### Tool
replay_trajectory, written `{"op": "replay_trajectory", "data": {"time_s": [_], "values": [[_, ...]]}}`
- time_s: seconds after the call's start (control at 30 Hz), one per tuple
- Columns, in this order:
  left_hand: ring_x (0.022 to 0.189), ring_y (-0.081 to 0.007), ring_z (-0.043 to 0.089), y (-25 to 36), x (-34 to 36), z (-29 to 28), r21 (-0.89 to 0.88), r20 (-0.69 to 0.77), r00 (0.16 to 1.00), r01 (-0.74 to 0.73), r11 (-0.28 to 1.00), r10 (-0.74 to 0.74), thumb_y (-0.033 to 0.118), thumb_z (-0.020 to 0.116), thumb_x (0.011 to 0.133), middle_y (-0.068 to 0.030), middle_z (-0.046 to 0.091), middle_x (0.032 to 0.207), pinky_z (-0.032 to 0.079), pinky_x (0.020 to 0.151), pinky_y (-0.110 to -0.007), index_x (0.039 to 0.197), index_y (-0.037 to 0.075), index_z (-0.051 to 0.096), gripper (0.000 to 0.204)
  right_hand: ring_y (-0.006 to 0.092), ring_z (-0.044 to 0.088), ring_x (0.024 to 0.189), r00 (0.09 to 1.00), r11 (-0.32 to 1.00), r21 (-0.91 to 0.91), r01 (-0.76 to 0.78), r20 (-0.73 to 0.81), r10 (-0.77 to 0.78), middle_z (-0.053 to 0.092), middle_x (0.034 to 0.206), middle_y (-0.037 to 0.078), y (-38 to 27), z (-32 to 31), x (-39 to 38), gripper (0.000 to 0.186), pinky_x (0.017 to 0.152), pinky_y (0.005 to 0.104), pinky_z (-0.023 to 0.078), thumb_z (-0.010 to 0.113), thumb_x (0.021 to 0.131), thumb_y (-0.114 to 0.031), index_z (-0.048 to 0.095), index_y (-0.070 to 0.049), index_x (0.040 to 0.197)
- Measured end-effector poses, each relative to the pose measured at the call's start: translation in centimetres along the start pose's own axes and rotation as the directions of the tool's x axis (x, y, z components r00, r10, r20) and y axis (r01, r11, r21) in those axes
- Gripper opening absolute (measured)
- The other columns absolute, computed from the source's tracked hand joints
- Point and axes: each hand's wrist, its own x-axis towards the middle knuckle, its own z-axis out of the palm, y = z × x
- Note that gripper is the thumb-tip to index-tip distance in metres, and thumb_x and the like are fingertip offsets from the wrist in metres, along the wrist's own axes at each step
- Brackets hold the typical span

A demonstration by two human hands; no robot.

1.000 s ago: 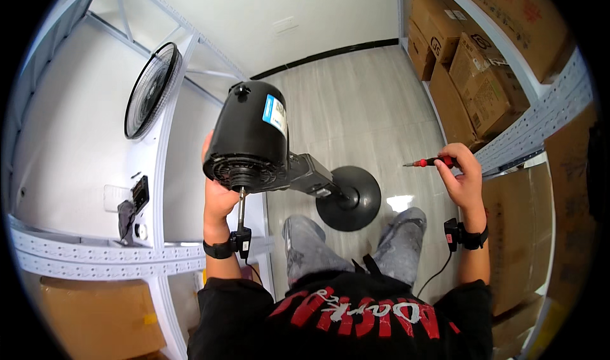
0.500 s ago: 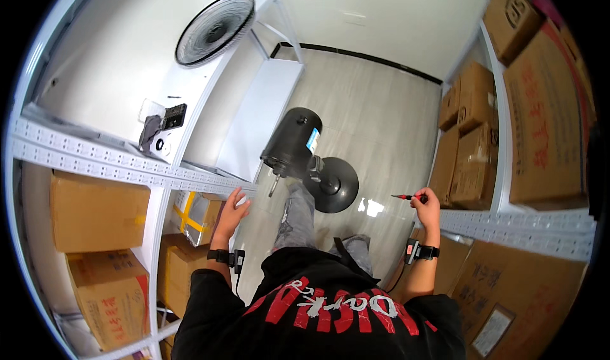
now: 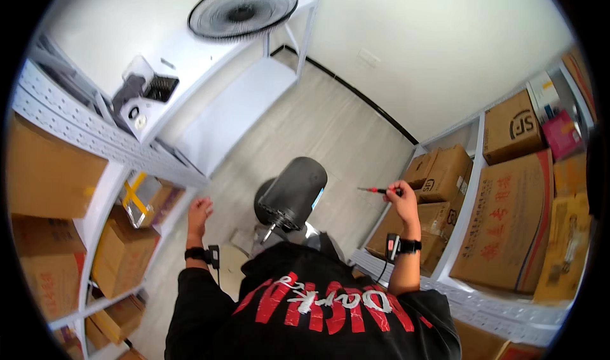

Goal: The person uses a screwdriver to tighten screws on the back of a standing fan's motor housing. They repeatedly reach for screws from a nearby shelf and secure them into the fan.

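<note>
In my right hand point(image 3: 401, 201) is a slim screwdriver point(image 3: 380, 190) with a red and black handle, its thin dark shaft pointing left. My left hand point(image 3: 201, 213) hangs in the air beside the left shelves, holding nothing, fingers loosely bent and slightly blurred. Between my hands, close to my body, stands a black fan motor housing point(image 3: 295, 192) with a metal shaft pointing toward me and a blue-white label on its side. Its round black base is mostly hidden below. At the far left, a black wire fan guard point(image 3: 241, 14) lies on the shelf top.
A small open case of bits point(image 3: 161, 88) and a grey cloth point(image 3: 129, 92) lie on the left white shelf point(image 3: 184, 74). Cardboard boxes point(image 3: 502, 226) fill the right rack; more boxes point(image 3: 127, 255) sit on the lower left shelves. A pink package point(image 3: 562, 133) rests far right.
My view has shifted and turned, and the motor housing now appears lower, close to my chest. My left hand's fingers have curled in somewhat. The screwdriver stays in my right hand.
</note>
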Motion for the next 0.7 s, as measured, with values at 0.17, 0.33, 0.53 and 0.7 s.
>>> {"op": "replay_trajectory", "data": {"time_s": [0.17, 0.33, 0.53, 0.7], "values": [[0.122, -0.0204, 0.059, 5.6, -7.0, 3.8, -0.044, 0.062, 0.998, 0.022, 0.999, -0.019, 0.02, 0.058, 0.103, -0.0073, 0.06, 0.137, 0.049, 0.099, -0.039, 0.104, 0.008, 0.062, 0.013, 0.0148, 0.069, 0.078, 0.97, 0.999, -0.048, -0.021, 0.239, 0.032, 0.068, 0.086, 0.007, -4.8, 4.1, 8.8, 0.011, 0.072, 0.0271, 0.056, 0.065, 0.092, 0.002, 0.06, 0.001, 0.102], [0.121, -0.0199, 0.061, 1.9, -9.8, -0.2, -0.06, -0.229, 0.969, 0.085, 0.995, -0.097, 0.02, 0.059, 0.102, -0.008, 0.063, 0.131, 0.05, 0.1, -0.039, 0.102, 0.008, 0.063, 0.013, 0.0134, 0.069, 0.078, 0.91, 0.999, -0.051, 0.009, 0.413, 0.013, 0.068, 0.087, 0.007, -6.7, 12.4, 19.9, 0.013, 0.072, 0.0246, 0.054, 0.063, 0.09, 0.005, 0.059, -0.002, 0.1], [0.112, -0.0199, 0.064, -2.3, -18.2, 2.4, -0.407, -0.624, 0.748, -0.065, 0.911, -0.225, 0.028, 0.062, 0.101, -0.006, 0.069, 0.112, 0.052, 0.093, -0.038, 0.101, 0.011, 0.061, 0.017, 0.0173, 0.071, 0.078, 0.786, 0.999, -0.005, -0.04, 0.618, 0.034, 0.066, 0.089, 0.007, -9.2, 21.3, 31.1, 0.015, 0.074, 0.0279, 0.058, 0.062, 0.085, 0.007, 0.057, 0.0, 0.097], [0.108, -0.0202, 0.064, -5.6, -22.0, 7.7, -0.508, -0.746, 0.561, -0.128, 0.852, -0.36, 0.031, 0.065, 0.1, -0.0052, 0.068, 0.11, 0.052, 0.09, -0.038, 0.103, 0.011, 0.061, 0.02, 0.0233, 0.071, 0.081, 0.602, 0.977, 0.078, -0.2, 0.796, 0.06, 0.06, 0.093, 0.009, -10.9, 27.0, 34.5, 0.013, 0.079, 0.0331, 0.062, 0.055, 0.089, 0.009, 0.056, 0.001, 0.099]]}}
